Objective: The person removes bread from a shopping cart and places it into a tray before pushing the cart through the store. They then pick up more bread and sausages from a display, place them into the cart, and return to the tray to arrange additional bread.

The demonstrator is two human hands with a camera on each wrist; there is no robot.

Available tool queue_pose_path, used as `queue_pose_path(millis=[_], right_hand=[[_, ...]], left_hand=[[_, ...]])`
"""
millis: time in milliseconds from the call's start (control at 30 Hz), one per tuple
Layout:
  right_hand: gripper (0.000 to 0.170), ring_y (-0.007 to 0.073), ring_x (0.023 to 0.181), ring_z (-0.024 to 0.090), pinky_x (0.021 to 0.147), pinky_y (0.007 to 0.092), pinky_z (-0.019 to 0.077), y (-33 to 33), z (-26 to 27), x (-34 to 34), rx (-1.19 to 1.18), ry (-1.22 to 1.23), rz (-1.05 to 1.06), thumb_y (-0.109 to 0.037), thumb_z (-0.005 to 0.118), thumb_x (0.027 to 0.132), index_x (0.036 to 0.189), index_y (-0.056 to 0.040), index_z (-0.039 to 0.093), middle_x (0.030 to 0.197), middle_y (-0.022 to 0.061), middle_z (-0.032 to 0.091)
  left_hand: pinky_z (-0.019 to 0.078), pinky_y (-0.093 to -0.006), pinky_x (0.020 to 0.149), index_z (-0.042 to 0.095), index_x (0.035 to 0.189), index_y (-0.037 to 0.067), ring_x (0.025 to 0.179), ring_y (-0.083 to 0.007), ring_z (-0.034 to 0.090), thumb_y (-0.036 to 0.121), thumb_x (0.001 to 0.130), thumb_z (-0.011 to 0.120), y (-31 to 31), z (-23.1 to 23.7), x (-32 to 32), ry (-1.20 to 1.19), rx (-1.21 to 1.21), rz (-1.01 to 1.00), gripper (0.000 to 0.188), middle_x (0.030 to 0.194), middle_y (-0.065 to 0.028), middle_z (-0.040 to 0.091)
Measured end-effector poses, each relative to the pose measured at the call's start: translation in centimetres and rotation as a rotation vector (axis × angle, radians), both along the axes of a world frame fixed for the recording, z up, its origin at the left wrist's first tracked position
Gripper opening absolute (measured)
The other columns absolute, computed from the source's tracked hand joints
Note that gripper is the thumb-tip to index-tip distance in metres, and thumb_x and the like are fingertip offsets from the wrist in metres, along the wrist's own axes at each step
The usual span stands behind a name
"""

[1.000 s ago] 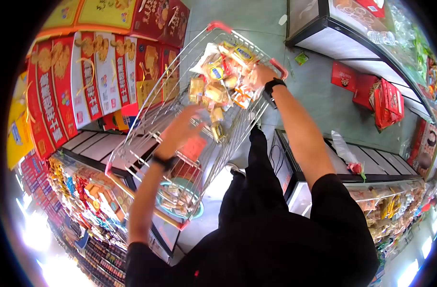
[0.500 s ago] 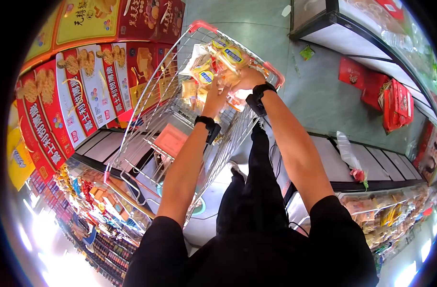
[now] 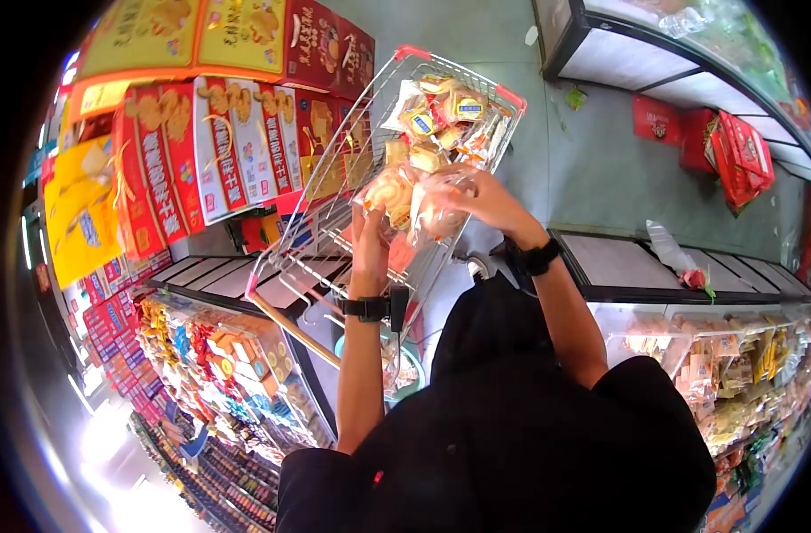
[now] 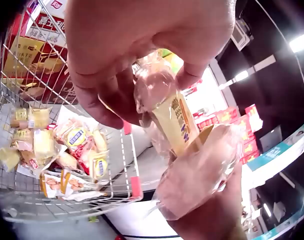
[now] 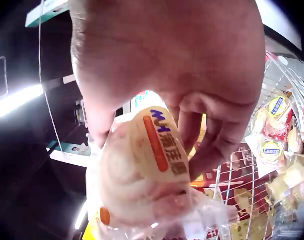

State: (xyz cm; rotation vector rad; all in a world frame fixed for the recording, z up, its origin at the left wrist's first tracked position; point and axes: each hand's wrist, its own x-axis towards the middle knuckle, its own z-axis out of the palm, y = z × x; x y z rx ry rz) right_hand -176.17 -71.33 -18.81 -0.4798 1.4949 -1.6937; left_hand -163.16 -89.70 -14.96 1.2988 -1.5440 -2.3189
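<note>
Above the cart, my left hand [image 4: 147,35] pinches a clear-wrapped bread [image 4: 177,120] with a yellow label between thumb and fingers. My right hand [image 5: 167,60] grips another wrapped bread [image 5: 142,175] that has a white label with an orange stripe. In the head view the left-hand bread [image 3: 389,191] and right-hand bread [image 3: 441,206] are side by side over the near part of the metal cart [image 3: 330,191]. Several small packaged cakes [image 3: 423,124] lie piled at the cart's far end.
Red and white gift boxes [image 3: 219,151] stand left of the cart. A green-rimmed basket [image 3: 414,373] is below it. Low shelves [image 3: 663,266] with packaged goods run along the right, and red bags [image 3: 743,160] lie by the upper-right shelf.
Both hands have come back from the pile at the cart's far end toward the body, each now holding a wrapped bread. The view has shifted somewhat.
</note>
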Motion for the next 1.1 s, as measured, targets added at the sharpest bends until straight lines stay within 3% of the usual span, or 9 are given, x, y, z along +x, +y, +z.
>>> queue_pose_path(millis=[233,300,367,400,500,700,833,967,1100], right_hand=[[0.069,0.0177,0.095,0.059,0.084,0.0306,0.0498,4.8,9.0,11.2,-0.303,-0.276,-0.202,-0.058,0.058,0.088,0.124,0.0,0.05,0.109,0.0069,0.062],[0.069,0.0184,0.084,0.057,0.073,0.0285,0.0488,5.9,10.8,15.0,-0.387,-0.282,-0.251,-0.062,0.052,0.09,0.118,0.0009,0.051,0.099,0.0077,0.061],[0.071,0.018,0.068,0.052,0.058,0.0256,0.0435,7.1,11.2,17.9,-0.634,-0.746,-0.11,-0.066,0.045,0.091,0.11,0.002,0.051,0.085,0.0081,0.057],[0.07,0.0164,0.059,0.042,0.05,0.0252,0.0345,6.7,13.1,19.7,-0.699,-0.556,-0.09,-0.068,0.042,0.091,0.103,0.0012,0.05,0.073,0.0071,0.051],[0.077,0.018,0.061,0.047,0.051,0.0273,0.037,7.5,13.9,24.1,-0.721,-0.576,-0.093,-0.075,0.031,0.088,0.105,-0.0033,0.051,0.072,0.0066,0.055],[0.077,0.0167,0.063,0.045,0.054,0.0261,0.0377,11.4,16.3,31.0,-0.491,-0.482,-0.536,-0.073,0.038,0.088,0.111,-0.0006,0.049,0.076,0.0076,0.056],[0.074,0.0195,0.096,0.061,0.079,0.0319,0.053,15.5,17.0,33.9,-0.468,-0.453,-0.766,-0.067,0.041,0.091,0.127,-0.0021,0.047,0.106,0.0117,0.061],[0.054,0.0155,0.104,0.062,0.091,0.0325,0.0508,18.9,17.2,36.6,-0.476,-0.283,-0.94,-0.043,0.054,0.097,0.13,-0.0004,0.049,0.115,0.0072,0.063],[0.047,0.0126,0.099,0.063,0.085,0.0307,0.0524,21.5,17.1,38.2,-0.327,-0.313,-1.166,-0.035,0.061,0.095,0.126,-0.0018,0.052,0.112,0.0046,0.063]], left_hand=[[0.0447,-0.0387,0.093,0.051,0.125,0.006,0.108,-0.0249,0.057,0.036,0.086,0.057,3.6,6.7,10.8,0.413,0.445,0.107,0.05,0.12,-0.0102,0.059],[0.0476,-0.0359,0.084,0.051,0.122,0.005,0.099,-0.0197,0.059,0.031,0.087,0.058,4.5,9.5,13.5,0.592,0.791,0.03,0.044,0.111,-0.0081,0.06],[0.0444,-0.0315,0.077,0.052,0.118,0.007,0.084,-0.0134,0.055,0.031,0.089,0.062,6.4,10.4,15.8,0.795,1.345,0.134,0.039,0.096,-0.0003,0.056],[0.0433,-0.0302,0.074,0.048,0.123,0.006,0.084,-0.011,0.055,0.031,0.09,0.061,7.5,10.4,17.0,0.906,1.558,0.087,0.043,0.097,0.0006,0.055],[0.041,-0.0296,0.075,0.047,0.124,0.007,0.082,-0.0104,0.052,0.031,0.089,0.062,9.3,11.2,20.1,0.912,1.772,-0.053,0.045,0.095,0.0025,0.054],[0.0419,-0.0319,0.074,0.047,0.124,0.008,0.084,-0.015,0.053,0.031,0.091,0.058,12.4,13.4,23.4,0.654,1.343,-0.107,0.042,0.102,-0.0016,0.056],[0.047,-0.0393,0.088,0.052,0.122,0.008,0.107,-0.0208,0.056,0.028,0.092,0.057,15.1,11.7,23.4,0.416,0.711,-0.165,0.037,0.112,-0.005,0.06],[0.044,-0.0379,0.097,0.047,0.133,0.008,0.118,-0.0203,0.053,0.023,0.094,0.058,20.0,9.7,22.8,0.469,0.543,-0.472,0.043,0.125,-0.0057,0.058],[0.0421,-0.0351,0.098,0.037,0.142,0.011,0.121,-0.0172,0.05,0.013,0.092,0.06,25.6,10.7,21.4,0.506,0.457,-0.594,0.055,0.134,-0.0038,0.051]])
